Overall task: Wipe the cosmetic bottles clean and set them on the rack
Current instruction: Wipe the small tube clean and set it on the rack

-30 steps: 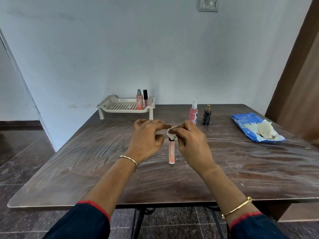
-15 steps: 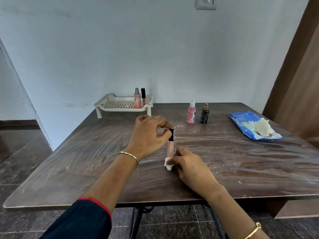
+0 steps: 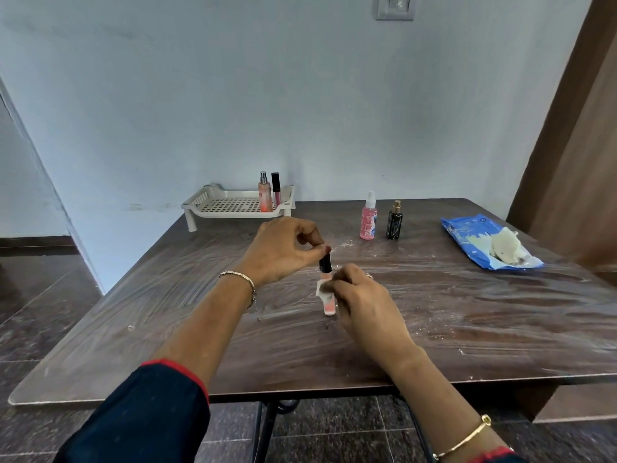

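1. Your right hand [image 3: 360, 295] has moved back up the lip gloss tube [image 3: 329, 307]. Half a second ago its fingers sat at the tube's foot; now they wrap the mid-body, just under the black cap [image 3: 325, 264].
2. The wipe [image 3: 322, 290] travelled with those fingers. A second ago it was bunched over the cap, between both sets of fingertips. It then dropped to the base, and now it shows as a fold at the left of your right fingers.
3. The tube's pink bottom end was covered half a second ago and now shows below your right fingers.
4. Your left hand [image 3: 283, 250] shared the wipe a second ago. Its fingertips now pinch the bare cap from above, clear of the wipe.
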A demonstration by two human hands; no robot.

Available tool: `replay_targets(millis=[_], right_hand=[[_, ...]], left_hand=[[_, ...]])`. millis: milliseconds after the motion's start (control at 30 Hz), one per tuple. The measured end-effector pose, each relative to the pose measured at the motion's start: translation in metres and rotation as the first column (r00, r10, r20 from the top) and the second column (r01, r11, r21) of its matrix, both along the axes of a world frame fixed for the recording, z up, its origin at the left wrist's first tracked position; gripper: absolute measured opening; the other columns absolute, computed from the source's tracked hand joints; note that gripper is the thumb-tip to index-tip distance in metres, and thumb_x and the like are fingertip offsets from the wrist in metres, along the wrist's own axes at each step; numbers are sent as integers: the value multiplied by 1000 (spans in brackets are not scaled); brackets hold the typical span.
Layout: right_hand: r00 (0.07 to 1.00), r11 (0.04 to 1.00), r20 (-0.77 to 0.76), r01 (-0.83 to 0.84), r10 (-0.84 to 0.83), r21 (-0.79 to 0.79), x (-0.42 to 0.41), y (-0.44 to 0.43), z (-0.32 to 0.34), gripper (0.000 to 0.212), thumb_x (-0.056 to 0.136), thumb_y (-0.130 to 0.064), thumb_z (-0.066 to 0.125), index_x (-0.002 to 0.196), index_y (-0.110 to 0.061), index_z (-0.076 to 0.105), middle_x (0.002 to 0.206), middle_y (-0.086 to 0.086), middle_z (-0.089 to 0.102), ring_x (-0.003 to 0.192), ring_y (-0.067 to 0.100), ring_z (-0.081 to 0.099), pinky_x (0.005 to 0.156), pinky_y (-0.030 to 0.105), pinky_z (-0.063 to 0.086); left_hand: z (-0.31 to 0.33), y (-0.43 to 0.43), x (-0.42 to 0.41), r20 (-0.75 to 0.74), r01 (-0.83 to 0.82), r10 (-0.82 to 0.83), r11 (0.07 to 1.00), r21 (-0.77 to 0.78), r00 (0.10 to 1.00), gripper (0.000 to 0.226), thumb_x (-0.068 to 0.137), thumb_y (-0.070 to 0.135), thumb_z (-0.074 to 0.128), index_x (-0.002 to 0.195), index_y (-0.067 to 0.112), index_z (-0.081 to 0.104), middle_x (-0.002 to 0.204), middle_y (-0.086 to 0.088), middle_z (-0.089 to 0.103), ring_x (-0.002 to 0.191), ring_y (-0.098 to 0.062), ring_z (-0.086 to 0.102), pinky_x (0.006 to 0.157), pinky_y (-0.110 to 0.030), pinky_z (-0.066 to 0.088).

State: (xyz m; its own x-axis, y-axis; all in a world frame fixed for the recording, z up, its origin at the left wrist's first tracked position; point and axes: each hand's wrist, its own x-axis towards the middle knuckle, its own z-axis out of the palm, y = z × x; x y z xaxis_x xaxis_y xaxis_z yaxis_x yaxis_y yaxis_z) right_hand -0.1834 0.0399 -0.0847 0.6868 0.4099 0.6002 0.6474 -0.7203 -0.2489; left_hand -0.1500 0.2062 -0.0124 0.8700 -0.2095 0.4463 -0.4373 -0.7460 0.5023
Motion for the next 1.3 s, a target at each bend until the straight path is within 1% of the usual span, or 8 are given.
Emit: replay_targets(millis=[100, 267, 433, 667, 767, 867, 967, 1300], right_hand=[[997, 999, 75, 5, -9, 53, 4, 3, 11, 26, 75, 2, 73, 99, -9, 71, 100, 4, 63, 70, 24, 64, 53, 34, 53], [983, 992, 182, -15, -8, 123, 12, 6, 23, 20, 79, 4, 69, 98, -2, 70, 99, 9, 65, 71, 26, 65, 56, 39, 56], [980, 990, 199, -22, -6, 136, 7, 1, 23, 25, 86, -9, 50, 99, -2, 70, 100, 7, 64, 74, 23, 65, 59, 36, 56], [998, 998, -45, 40, -42, -42, 2, -8, -3, 22, 80, -1, 66, 99, -9, 71, 95, 4, 57, 73, 28, 65, 60, 43, 55], [990, 991, -130, 42, -59, -127, 0, -9, -10, 24, 85, -4, 61, 104, -15, 70, 105, 0, 56, 87, 27, 64, 75, 38, 54], [985, 990, -167, 24, -47, -142, -2, -8, -10, 24, 88, -6, 58, 104, -18, 70, 106, -1, 56, 89, 24, 63, 75, 30, 48], [988, 994, -149, 26, -42, -109, -1, -8, -8, 23, 86, -3, 58, 100, -17, 70, 102, -2, 55, 84, 25, 62, 70, 30, 49], [995, 989, 96, 27, -42, 149, 17, -5, 36, 16, 83, -3, 64, 97, -7, 71, 88, 5, 57, 70, 24, 62, 60, 42, 55]], left_hand=[[2, 0, 0, -18, 22, -23, 1000, -20, 1000, 12, 78, 33, 73, 74, 22, 73, 75, 14, 69, 77, -3, 60, 77, -24, 44], [3, -4, 5, -25, 24, -25, 1000, -10, 999, 16, 80, 29, 70, 67, 20, 69, 69, 6, 69, 74, -12, 64, 76, -34, 53], [0, -9, 5, 1, 22, -22, 1000, -16, 1000, 32, 85, 41, 63, 63, 18, 65, 64, 1, 65, 69, -17, 61, 68, -31, 48], [-1, -11, 10, 6, 7, -7, 1000, -1, 1000, 28, 81, 41, 68, 61, 23, 63, 66, 1, 66, 70, -19, 61, 67, -28, 47], [-1, -13, 12, -19, 11, -11, 1000, -15, 1000, 25, 78, 43, 71, 59, 29, 62, 67, 4, 68, 72, -17, 63, 71, -31, 51], [-1, -13, 14, -17, 0, 0, 1000, -17, 1000, 25, 76, 42, 73, 58, 30, 61, 65, 8, 67, 69, -11, 62, 68, -27, 50], [-3, -12, 16, -13, -20, 20, 999, -31, 1000, 26, 77, 41, 73, 58, 29, 60, 65, 9, 65, 67, -7, 60, 66, -22, 46], [-5, -15, 12, 37, 17, -16, 999, -36, 999, 34, 86, 46, 62, 65, 19, 66, 68, 5, 66, 71, -12, 62, 74, -37, 51]])
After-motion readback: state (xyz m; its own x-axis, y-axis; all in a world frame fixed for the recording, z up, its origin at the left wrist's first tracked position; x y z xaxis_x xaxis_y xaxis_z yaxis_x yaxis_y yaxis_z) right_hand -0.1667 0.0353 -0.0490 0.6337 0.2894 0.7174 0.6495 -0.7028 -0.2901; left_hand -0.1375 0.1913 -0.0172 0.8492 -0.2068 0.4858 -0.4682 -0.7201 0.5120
